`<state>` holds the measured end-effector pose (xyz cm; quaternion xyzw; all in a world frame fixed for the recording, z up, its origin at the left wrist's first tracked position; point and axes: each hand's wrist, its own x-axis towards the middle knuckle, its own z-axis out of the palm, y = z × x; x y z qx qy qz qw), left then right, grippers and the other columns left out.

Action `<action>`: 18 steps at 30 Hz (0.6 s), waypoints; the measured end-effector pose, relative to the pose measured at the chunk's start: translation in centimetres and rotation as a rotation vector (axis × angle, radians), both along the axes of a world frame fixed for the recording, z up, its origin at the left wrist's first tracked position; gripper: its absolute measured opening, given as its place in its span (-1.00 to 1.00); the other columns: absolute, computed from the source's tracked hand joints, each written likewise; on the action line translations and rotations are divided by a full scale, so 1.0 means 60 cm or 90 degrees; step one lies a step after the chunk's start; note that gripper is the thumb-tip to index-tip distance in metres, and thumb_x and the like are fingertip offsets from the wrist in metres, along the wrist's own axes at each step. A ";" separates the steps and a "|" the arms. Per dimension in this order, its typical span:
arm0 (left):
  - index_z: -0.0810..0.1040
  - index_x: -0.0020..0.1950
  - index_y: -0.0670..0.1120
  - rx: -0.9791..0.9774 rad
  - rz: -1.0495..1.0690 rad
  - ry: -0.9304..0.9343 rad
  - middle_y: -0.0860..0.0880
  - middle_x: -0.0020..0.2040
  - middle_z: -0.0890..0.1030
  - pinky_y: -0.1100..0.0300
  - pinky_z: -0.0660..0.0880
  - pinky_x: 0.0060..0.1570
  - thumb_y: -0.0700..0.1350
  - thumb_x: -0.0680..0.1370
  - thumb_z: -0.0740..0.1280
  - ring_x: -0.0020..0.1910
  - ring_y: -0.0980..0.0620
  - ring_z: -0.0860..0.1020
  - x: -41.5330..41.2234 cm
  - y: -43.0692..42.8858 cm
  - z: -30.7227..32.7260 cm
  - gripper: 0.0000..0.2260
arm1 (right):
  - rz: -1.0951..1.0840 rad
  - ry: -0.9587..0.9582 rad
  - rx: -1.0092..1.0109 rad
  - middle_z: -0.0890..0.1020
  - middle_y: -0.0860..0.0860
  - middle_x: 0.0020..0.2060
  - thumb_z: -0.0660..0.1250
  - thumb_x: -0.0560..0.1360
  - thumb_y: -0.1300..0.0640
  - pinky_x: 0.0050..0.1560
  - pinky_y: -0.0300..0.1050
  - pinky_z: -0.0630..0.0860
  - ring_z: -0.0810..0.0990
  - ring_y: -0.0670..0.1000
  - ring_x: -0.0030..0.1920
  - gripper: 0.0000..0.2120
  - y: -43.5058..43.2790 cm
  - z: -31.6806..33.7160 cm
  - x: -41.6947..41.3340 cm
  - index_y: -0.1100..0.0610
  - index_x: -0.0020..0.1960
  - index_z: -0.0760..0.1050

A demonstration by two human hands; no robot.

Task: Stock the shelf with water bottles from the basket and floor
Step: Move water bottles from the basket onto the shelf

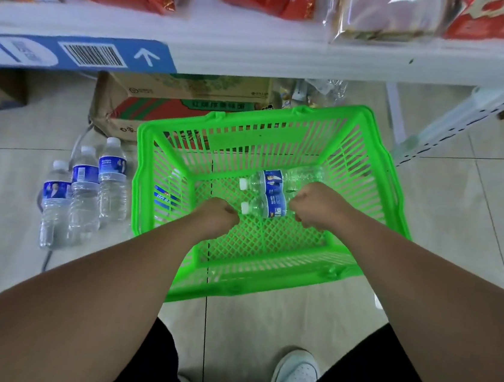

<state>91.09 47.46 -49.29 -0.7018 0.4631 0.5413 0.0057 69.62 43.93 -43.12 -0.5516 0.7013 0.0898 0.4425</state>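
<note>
Green plastic basket (373,160) sits on the tiled floor (477,216) in front of the shelf (260,50), both of the person's arms reaching down into it. Two water bottles (271,193) lie on their sides on the basket bottom, touching each other along their length. Long axes run roughly left to right; white caps point left, bases point right, toward the right hand.

Right hand (318,206) is curled at the base end of the two bottles; fingers are hidden under the knuckles, so I cannot tell whether the grip is clamped on a bottle or only closing on it. Left hand (218,216) is fisted just beside the caps, apparently not touching them; whether that grip holds anything, cannot tell.

Another bottle with a blue label (165,196) shows through the left basket wall, blurred; inside or outside the basket, unclear. Three upright bottles (85,184) stand in a tight group on the floor left of the basket, caps up. Cardboard boxes (166,102) sit beneath the shelf.

Step in hand, as judged: picking the bottles out of the basket. Next move calls for a firm hold around each body, lifting clear of the rim, then turning cap-up before setting on the shelf.
</note>
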 end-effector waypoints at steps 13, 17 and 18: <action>0.41 0.44 -0.13 0.137 0.337 0.130 -0.15 0.21 0.53 -0.03 0.58 0.16 -0.08 0.65 0.35 0.11 -0.07 0.54 -0.062 -0.062 -0.108 -0.62 | -0.085 -0.020 0.085 0.75 0.10 -0.16 0.24 0.62 0.11 -0.32 -0.22 0.54 0.70 0.00 -0.33 -0.77 0.016 0.004 -0.029 0.24 0.03 0.61; 0.51 0.27 -0.21 0.162 0.402 0.178 -0.09 -0.06 0.52 0.10 0.56 -0.12 -0.14 0.64 0.37 -0.13 0.00 0.55 -0.065 -0.060 -0.133 -0.75 | -0.098 -0.063 0.089 0.74 0.06 -0.16 0.25 0.62 0.09 -0.26 -0.18 0.55 0.68 -0.01 -0.32 -0.79 0.021 0.011 -0.032 0.20 0.08 0.58; 0.52 0.20 -0.22 0.177 0.419 0.193 -0.09 -0.14 0.49 0.14 0.54 -0.18 -0.15 0.62 0.40 -0.21 0.02 0.51 -0.065 -0.057 -0.135 -0.79 | -0.103 -0.078 0.086 0.75 0.07 -0.15 0.25 0.62 0.08 -0.21 -0.14 0.55 0.68 0.01 -0.29 -0.79 0.020 0.012 -0.029 0.19 0.08 0.57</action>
